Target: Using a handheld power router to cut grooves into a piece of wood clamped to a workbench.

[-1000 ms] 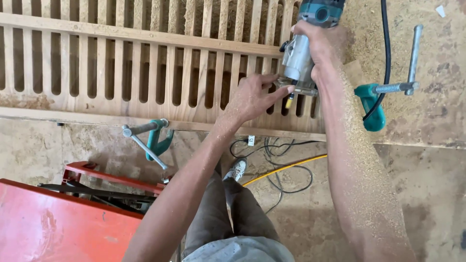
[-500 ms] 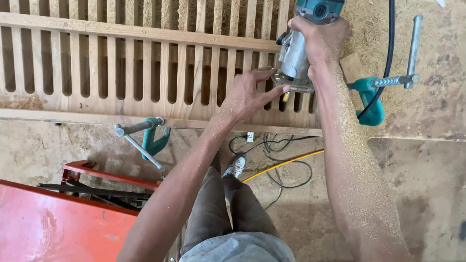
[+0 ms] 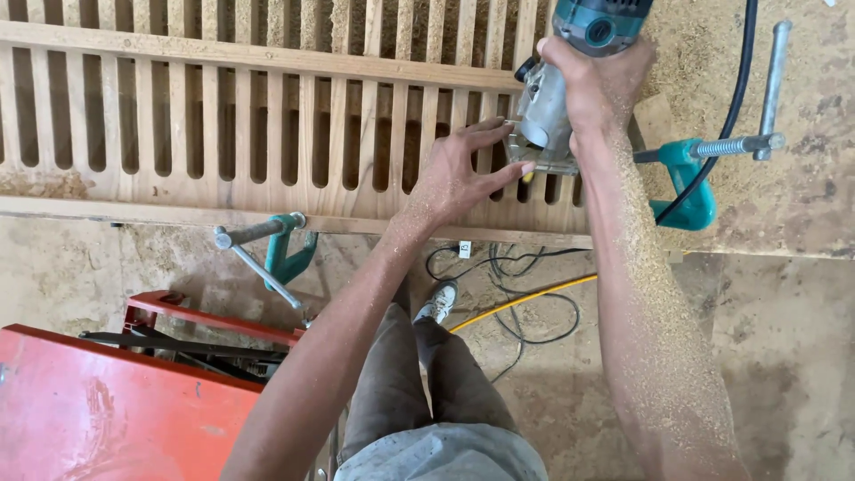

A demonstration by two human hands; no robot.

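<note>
Gripping the teal-and-silver handheld trim router (image 3: 570,80) around its metal body with the right hand (image 3: 595,85), fingers curled tight about the housing, the tool standing upright with its square base plate resting on the pale wooden slatted panel (image 3: 267,125). Pressing the left hand (image 3: 459,174) flat on the slats just beside the router base, fingers (image 3: 485,134) spread and stretched out, the tips touching the edge of the base plate. Lying across the sawdust-strewn counter (image 3: 802,205), the slatted panel running away from the left fingers toward the far left of the view. Dusting both forearms, fine sawdust, thickest along the right one. Sitting just beyond the right wrist, a teal metal screw clamp (image 3: 690,174) with a steel threaded bar, biting the counter edge. Hanging below the panel's near edge, under the left forearm, a second teal clamp (image 3: 276,249) with a steel handle. Trailing past the right fingers and down behind the first clamp, a black power cord (image 3: 735,98). Lying on the dusty floor beneath the hands, loose black cables and a yellow cable (image 3: 525,298), near a white shoe (image 3: 436,303). Showing at the lower left, well apart from both hands, a red metal machine (image 3: 98,410).
</note>
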